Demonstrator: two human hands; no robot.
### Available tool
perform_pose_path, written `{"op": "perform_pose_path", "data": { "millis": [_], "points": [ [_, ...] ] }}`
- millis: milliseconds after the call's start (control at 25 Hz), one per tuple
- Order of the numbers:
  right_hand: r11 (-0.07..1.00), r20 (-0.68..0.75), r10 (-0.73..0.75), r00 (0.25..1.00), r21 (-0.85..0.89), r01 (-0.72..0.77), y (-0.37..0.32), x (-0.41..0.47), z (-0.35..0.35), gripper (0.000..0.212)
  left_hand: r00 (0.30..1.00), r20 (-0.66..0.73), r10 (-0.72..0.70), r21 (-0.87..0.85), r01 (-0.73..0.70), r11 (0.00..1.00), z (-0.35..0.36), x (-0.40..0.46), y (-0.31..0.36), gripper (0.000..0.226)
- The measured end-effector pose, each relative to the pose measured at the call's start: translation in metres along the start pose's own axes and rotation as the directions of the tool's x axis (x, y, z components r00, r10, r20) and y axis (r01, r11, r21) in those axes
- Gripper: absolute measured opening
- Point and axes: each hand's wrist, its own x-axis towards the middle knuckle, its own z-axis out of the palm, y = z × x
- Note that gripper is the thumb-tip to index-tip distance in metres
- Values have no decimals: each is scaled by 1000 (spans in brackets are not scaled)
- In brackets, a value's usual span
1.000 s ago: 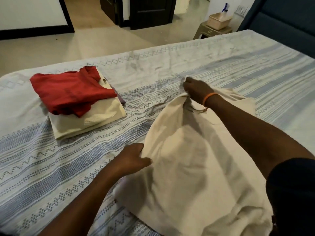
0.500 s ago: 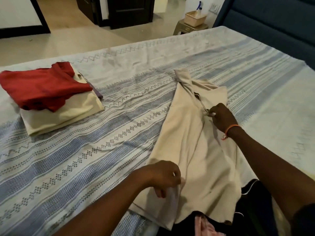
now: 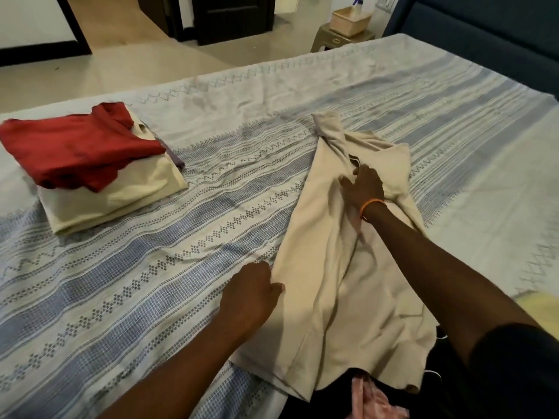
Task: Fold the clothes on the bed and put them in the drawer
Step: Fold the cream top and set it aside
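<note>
A beige shirt [image 3: 326, 258] lies lengthwise on the bed, folded roughly in half, its collar end pointing away from me. My right hand [image 3: 361, 186], with an orange band at the wrist, rests flat with spread fingers on the shirt near the collar. My left hand [image 3: 254, 291] touches the shirt's left edge near the hem, its fingers lying relaxed on the sheet. At the far left a folded red garment [image 3: 75, 149] tops a folded cream garment [image 3: 115, 201].
The bed wears a white and blue patterned sheet [image 3: 151, 282]. Dark and pink clothes [image 3: 372, 397] lie at the near edge under the shirt's hem. A small stool with a beige basket [image 3: 349, 21] stands beyond the bed, and a dark headboard [image 3: 484, 28] at the right.
My right hand let go of the collar zone it was pinching and now lies flat on the shirt. My left hand opened and slid to the shirt's left edge.
</note>
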Motion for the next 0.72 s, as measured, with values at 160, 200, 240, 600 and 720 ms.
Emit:
{"op": "perform_pose_path", "data": {
  "millis": [160, 200, 240, 600, 720],
  "points": [
    [984, 128, -31, 991, -170, 53, -32, 70, 12, 62, 984, -143, 101, -5, -103, 995, -6, 2, 3, 28],
    [985, 158, -29, 987, -162, 55, -38, 83, 18, 67, 988, -114, 102, 32, -99, 995, -6, 6, 4, 28],
    [988, 161, -33, 986, -142, 56, -43, 93, 26, 69, 991, -84, 105, 72, -99, 992, -5, 8, 5, 29],
    [982, 116, 58, 992, 173, -78, -62, 148, 35, 36, 1000, 11, 5, -177, -3, 984, -3, 34, -10, 30],
    [918, 55, 67, 996, 388, -83, -68, 168, 35, 21, 999, 20, -46, -269, 50, 962, -6, 35, -15, 30]
  ]
}}
